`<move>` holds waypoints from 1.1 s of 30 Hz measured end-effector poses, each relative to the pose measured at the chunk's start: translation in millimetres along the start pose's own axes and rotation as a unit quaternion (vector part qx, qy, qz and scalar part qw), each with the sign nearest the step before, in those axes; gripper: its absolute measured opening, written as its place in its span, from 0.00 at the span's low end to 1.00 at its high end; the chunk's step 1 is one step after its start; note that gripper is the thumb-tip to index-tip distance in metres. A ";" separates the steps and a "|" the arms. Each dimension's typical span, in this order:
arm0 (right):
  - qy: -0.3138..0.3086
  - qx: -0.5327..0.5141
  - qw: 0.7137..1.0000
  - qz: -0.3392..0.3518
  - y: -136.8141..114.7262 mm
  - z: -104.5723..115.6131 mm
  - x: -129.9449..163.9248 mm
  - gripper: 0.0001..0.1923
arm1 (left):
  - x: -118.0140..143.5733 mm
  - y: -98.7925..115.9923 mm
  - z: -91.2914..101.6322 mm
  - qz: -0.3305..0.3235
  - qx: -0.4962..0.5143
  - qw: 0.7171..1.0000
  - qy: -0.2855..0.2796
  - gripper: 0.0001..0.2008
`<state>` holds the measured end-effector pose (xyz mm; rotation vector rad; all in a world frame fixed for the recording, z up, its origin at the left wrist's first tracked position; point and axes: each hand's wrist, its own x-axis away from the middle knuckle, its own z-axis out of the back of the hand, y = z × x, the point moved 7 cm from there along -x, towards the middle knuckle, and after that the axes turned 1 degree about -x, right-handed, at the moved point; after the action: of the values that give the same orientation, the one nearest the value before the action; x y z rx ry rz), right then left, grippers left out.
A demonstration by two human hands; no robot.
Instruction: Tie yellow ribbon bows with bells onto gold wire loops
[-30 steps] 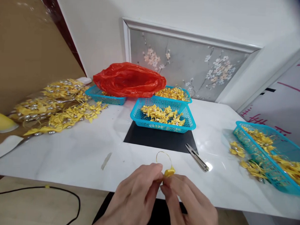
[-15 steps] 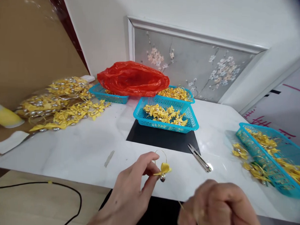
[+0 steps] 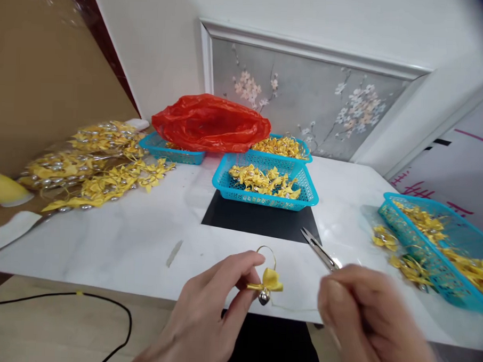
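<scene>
My left hand (image 3: 216,302) pinches a yellow ribbon bow (image 3: 269,281) above the table's front edge. A silver bead (image 3: 264,297) hangs under the bow, and a thin gold cord loop (image 3: 271,251) curves up over it. From the bow a fine pale thread (image 3: 294,309) runs right to my right hand (image 3: 367,320), which is closed and smeared by motion; the thread appears to end in its fingers. Just beyond that hand, metal thread snips (image 3: 320,248) lie on the table, their lower end partly covered by it.
A blue basket (image 3: 264,199) of yellow bows stands on a black sheet (image 3: 247,221). Behind it are more baskets and a red plastic bag (image 3: 212,123). Another blue basket (image 3: 430,269) is at right, with loose bows beside it. Bundled bows (image 3: 93,169) lie at left.
My right hand has moved up and slightly right, and a thread now shows stretched between it and the bow. My left hand with the bow has shifted slightly right and down.
</scene>
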<state>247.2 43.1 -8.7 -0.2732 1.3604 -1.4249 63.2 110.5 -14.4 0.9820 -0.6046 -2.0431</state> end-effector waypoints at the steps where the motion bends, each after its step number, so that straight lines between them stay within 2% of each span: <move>1: -0.027 -0.014 0.999 -0.024 2.3 -9.5 -1.0 0.07 | 0.8 1.8 -0.5 -0.009 -0.009 1.000 -0.004 0.22; 4: -0.125 -0.084 0.985 -0.081 9.4 -37.2 1.8 0.12 | 3.6 6.3 -4.3 -0.040 -0.039 0.998 -0.025 0.24; 7: -0.170 -0.126 0.971 -0.112 14.9 -50.1 5.9 0.14 | 4.6 5.2 -5.3 -0.032 -0.020 0.998 -0.042 0.26; 10: -0.153 -0.136 0.973 -0.108 16.1 -48.7 4.7 0.13 | 1.8 -3.5 2.0 0.047 0.082 0.995 -0.027 0.20; 13: -0.134 -0.148 0.975 -0.091 13.1 -45.8 2.1 0.12 | -2.1 -6.2 0.4 0.122 0.189 0.972 -0.061 0.11; 15: -0.129 -0.159 0.975 -0.082 10.2 -45.5 0.9 0.12 | -5.2 -3.1 -1.8 0.147 0.217 0.962 -0.075 0.07; 20: -0.132 -0.158 0.976 -0.072 6.2 -47.2 0.5 0.12 | -10.8 0.7 1.5 0.156 0.205 0.966 -0.027 0.06; 24: -0.126 -0.161 0.977 -0.063 4.8 -45.9 2.1 0.11 | -10.1 6.4 -0.7 0.110 0.214 0.968 -0.065 0.11; 29: -0.113 -0.148 0.982 -0.021 -2.3 -44.3 1.3 0.08 | -3.4 0.0 -1.5 0.181 0.281 0.942 -0.039 0.08; 33: -0.120 -0.126 0.985 0.022 -8.4 -44.0 -1.7 0.05 | -4.7 -3.0 -2.4 0.192 0.271 0.942 -0.044 0.07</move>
<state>209.9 67.1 -14.9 -0.5591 1.3375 -1.1420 65.7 115.8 -15.8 0.9789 -1.3458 -1.6012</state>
